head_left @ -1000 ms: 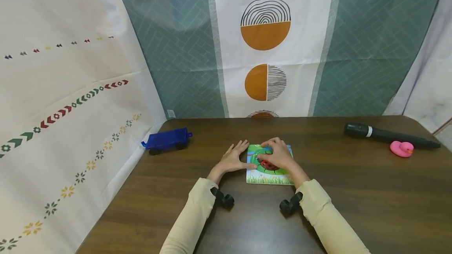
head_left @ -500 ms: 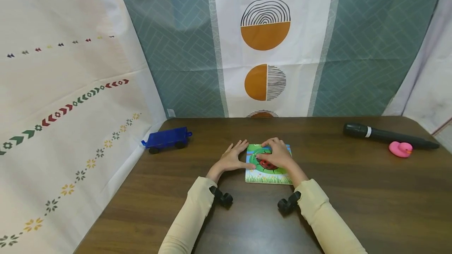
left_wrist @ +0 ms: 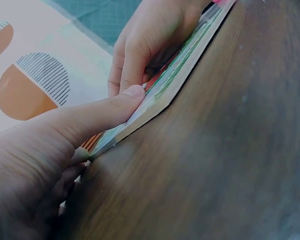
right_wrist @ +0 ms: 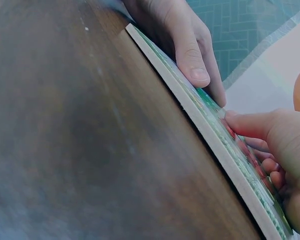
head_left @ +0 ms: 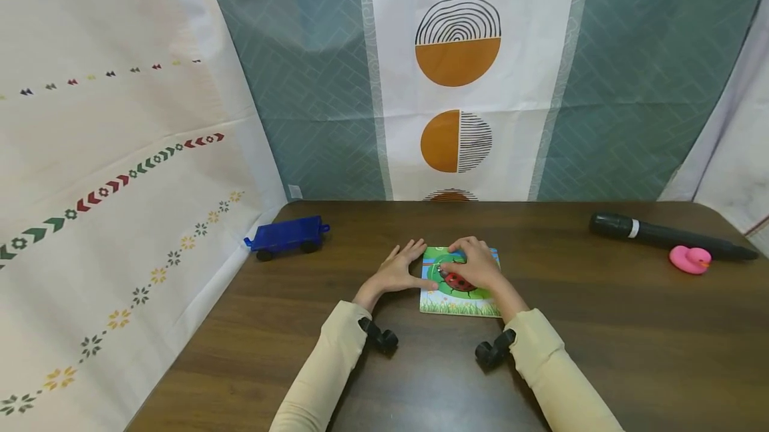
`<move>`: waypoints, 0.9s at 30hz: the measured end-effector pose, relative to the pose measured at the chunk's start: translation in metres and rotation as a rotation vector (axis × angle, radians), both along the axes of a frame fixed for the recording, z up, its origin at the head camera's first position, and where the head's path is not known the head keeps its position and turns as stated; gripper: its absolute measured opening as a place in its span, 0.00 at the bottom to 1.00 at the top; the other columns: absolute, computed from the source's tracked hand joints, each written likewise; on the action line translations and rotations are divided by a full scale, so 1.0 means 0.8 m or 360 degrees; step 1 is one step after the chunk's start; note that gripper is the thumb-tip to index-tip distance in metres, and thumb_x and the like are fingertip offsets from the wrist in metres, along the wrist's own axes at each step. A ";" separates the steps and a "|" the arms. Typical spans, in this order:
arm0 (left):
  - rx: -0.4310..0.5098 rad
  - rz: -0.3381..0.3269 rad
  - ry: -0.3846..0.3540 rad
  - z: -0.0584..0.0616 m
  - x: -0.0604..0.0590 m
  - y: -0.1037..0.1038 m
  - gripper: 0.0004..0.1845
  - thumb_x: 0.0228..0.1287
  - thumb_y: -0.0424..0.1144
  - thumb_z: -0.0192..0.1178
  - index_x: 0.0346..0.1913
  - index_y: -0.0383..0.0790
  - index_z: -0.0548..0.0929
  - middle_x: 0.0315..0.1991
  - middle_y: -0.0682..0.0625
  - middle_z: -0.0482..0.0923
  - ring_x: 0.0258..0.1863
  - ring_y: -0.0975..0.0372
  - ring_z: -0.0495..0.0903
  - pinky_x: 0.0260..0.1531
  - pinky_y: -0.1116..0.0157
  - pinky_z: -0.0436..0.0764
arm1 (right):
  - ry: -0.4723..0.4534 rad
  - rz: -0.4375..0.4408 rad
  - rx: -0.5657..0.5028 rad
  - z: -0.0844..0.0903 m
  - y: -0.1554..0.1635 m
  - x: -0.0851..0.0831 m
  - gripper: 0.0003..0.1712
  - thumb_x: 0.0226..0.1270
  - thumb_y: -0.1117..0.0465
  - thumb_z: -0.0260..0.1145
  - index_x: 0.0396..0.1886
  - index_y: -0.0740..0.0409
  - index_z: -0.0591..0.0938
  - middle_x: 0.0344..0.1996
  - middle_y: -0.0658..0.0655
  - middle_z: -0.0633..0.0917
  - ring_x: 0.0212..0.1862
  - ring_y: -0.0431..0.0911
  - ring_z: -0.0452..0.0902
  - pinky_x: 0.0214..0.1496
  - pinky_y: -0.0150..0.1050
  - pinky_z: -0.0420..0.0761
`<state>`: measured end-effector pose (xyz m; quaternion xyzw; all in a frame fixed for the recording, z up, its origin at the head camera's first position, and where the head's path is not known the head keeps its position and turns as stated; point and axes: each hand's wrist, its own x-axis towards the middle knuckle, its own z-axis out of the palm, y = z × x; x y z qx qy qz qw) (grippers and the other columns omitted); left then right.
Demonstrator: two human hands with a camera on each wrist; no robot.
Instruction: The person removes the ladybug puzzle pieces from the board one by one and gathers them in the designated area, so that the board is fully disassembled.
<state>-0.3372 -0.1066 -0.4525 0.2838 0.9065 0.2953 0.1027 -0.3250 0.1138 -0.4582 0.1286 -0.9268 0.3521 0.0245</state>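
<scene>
A ladybug picture board [head_left: 459, 307] lay mid-table, its visible picture apparently assembled; hidden parts left completion uncertain. At its left, the left hand [head_left: 394, 274] had spread, ungrasping fingers, thumb on top; the right hand [head_left: 478, 268] curled over the ladybug [head_left: 461, 282], pinching or pressing, I couldn't tell. Farther: pink duck [head_left: 689, 260] right, blue wagon [head_left: 287, 234] left.

Brown wood-grain table [head_left: 601, 365], teal-and-white hanging [head_left: 324, 98] behind, patterned white cloth [head_left: 108, 138] at left, pale, perhaps marbled wall [head_left: 745, 151] at right
</scene>
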 end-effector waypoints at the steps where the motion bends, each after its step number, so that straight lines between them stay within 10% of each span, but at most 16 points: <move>1: -0.0007 -0.0008 -0.0002 0.000 0.000 0.001 0.52 0.56 0.57 0.67 0.78 0.41 0.53 0.80 0.45 0.46 0.80 0.53 0.41 0.78 0.47 0.37 | -0.0009 -0.0004 -0.0005 0.000 0.001 0.001 0.25 0.64 0.49 0.68 0.54 0.59 0.80 0.64 0.65 0.71 0.65 0.63 0.63 0.59 0.65 0.73; 27: -0.0039 0.0004 -0.0003 -0.001 0.001 0.002 0.52 0.57 0.57 0.67 0.78 0.42 0.52 0.80 0.48 0.45 0.80 0.55 0.40 0.79 0.49 0.36 | -0.0043 -0.0002 -0.0013 0.002 0.000 0.005 0.33 0.65 0.48 0.67 0.67 0.54 0.74 0.59 0.66 0.70 0.61 0.62 0.64 0.56 0.63 0.74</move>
